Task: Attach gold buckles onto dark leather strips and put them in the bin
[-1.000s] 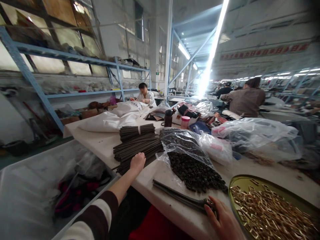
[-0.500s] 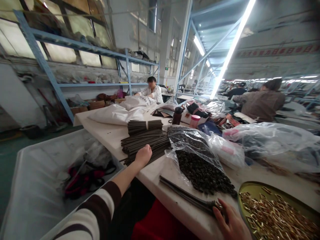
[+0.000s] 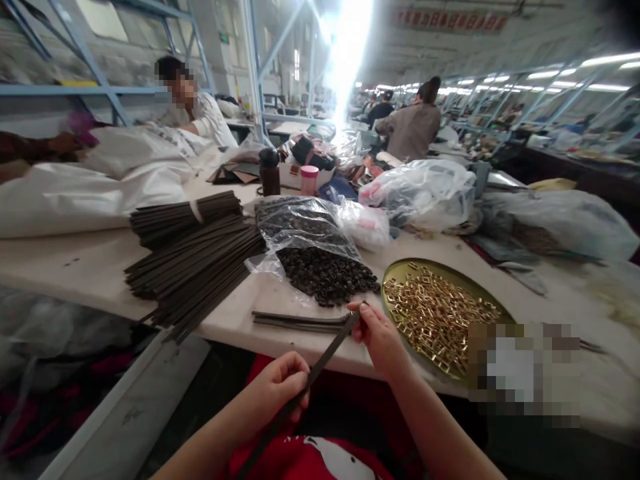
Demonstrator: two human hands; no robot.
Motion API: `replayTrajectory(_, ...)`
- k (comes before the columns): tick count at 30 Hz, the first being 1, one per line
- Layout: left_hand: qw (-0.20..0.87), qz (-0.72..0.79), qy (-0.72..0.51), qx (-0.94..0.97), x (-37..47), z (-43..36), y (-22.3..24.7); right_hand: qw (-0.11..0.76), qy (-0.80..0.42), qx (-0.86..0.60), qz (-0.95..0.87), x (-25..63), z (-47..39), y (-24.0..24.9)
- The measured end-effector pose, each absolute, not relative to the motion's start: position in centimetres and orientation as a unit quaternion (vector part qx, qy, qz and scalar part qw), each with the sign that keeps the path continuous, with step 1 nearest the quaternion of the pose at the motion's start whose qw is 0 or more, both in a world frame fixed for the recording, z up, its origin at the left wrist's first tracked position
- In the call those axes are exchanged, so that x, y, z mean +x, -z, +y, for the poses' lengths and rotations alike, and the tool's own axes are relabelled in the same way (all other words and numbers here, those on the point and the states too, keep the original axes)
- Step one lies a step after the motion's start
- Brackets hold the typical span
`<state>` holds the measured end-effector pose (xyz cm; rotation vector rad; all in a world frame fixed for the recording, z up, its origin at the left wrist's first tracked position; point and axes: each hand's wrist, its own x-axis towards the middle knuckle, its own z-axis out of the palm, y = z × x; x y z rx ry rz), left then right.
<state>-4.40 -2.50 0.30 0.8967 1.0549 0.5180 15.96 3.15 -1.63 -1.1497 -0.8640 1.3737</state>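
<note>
A long dark strap [image 3: 327, 351] runs slantwise between my two hands above my lap. My left hand [image 3: 279, 390] grips its lower part and my right hand [image 3: 376, 335] pinches its upper end at the table's front edge. Two more dark straps [image 3: 295, 321] lie flat on the white table [image 3: 75, 267] just beyond my right hand. A pile of dark straps [image 3: 195, 263] lies to the left. A clear bag of small black rings [image 3: 320, 263] is open in the middle. A round brass-coloured tray [image 3: 400, 272] holds several gold buckles, right of my right hand.
White sacks [image 3: 90, 187] lie at the table's far left, plastic bags [image 3: 425, 190] at the back right, a dark bottle [image 3: 270, 173] and a pink-lidded jar [image 3: 309, 179] behind. One person sits at the far left, another at the back. A white bin [image 3: 125, 413] stands left of my lap.
My left hand left the strap pile and came back to my lap. Both hands now hold one strap lifted off the table. The view swung down and to the right.
</note>
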Motion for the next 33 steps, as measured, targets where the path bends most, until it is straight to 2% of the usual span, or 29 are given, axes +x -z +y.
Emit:
replayTrajectory(7, 0.753, 0.441, -0.251, 0.419, -1.6, -0.7, -1.1, 0.496, -0.674, -0.453, -0.309, 15.4, 2.1, 1.7)
replayTrajectory(12, 0.757, 0.434, -0.255, 0.416, 0.0, 0.5, -1.5, 0.49, -0.688, -0.441, -0.303, 15.1, 1.6, 2.1)
replayTrajectory(18, 0.796, 0.39, -0.265, 0.38, 0.8, 0.2, -1.0, 0.414, -0.834, -0.348, -0.11, 15.5, 1.2, 3.0)
replayTrajectory(22, 0.803, 0.393, -0.262, 0.363, 1.1, -0.1, -1.2, 0.386, -0.869, -0.302, -0.072, 15.6, 0.9, 2.9)
replayTrajectory(29, 0.772, 0.411, -0.227, 0.429, 0.9, 0.0, -2.1, 0.412, -0.866, -0.275, -0.068, 15.8, 0.1, 2.2)
replayTrajectory(33, 0.734, 0.436, -0.178, 0.489, -1.2, 0.1, -2.4, 0.489, -0.816, -0.295, -0.086, 16.4, -0.2, 2.0)
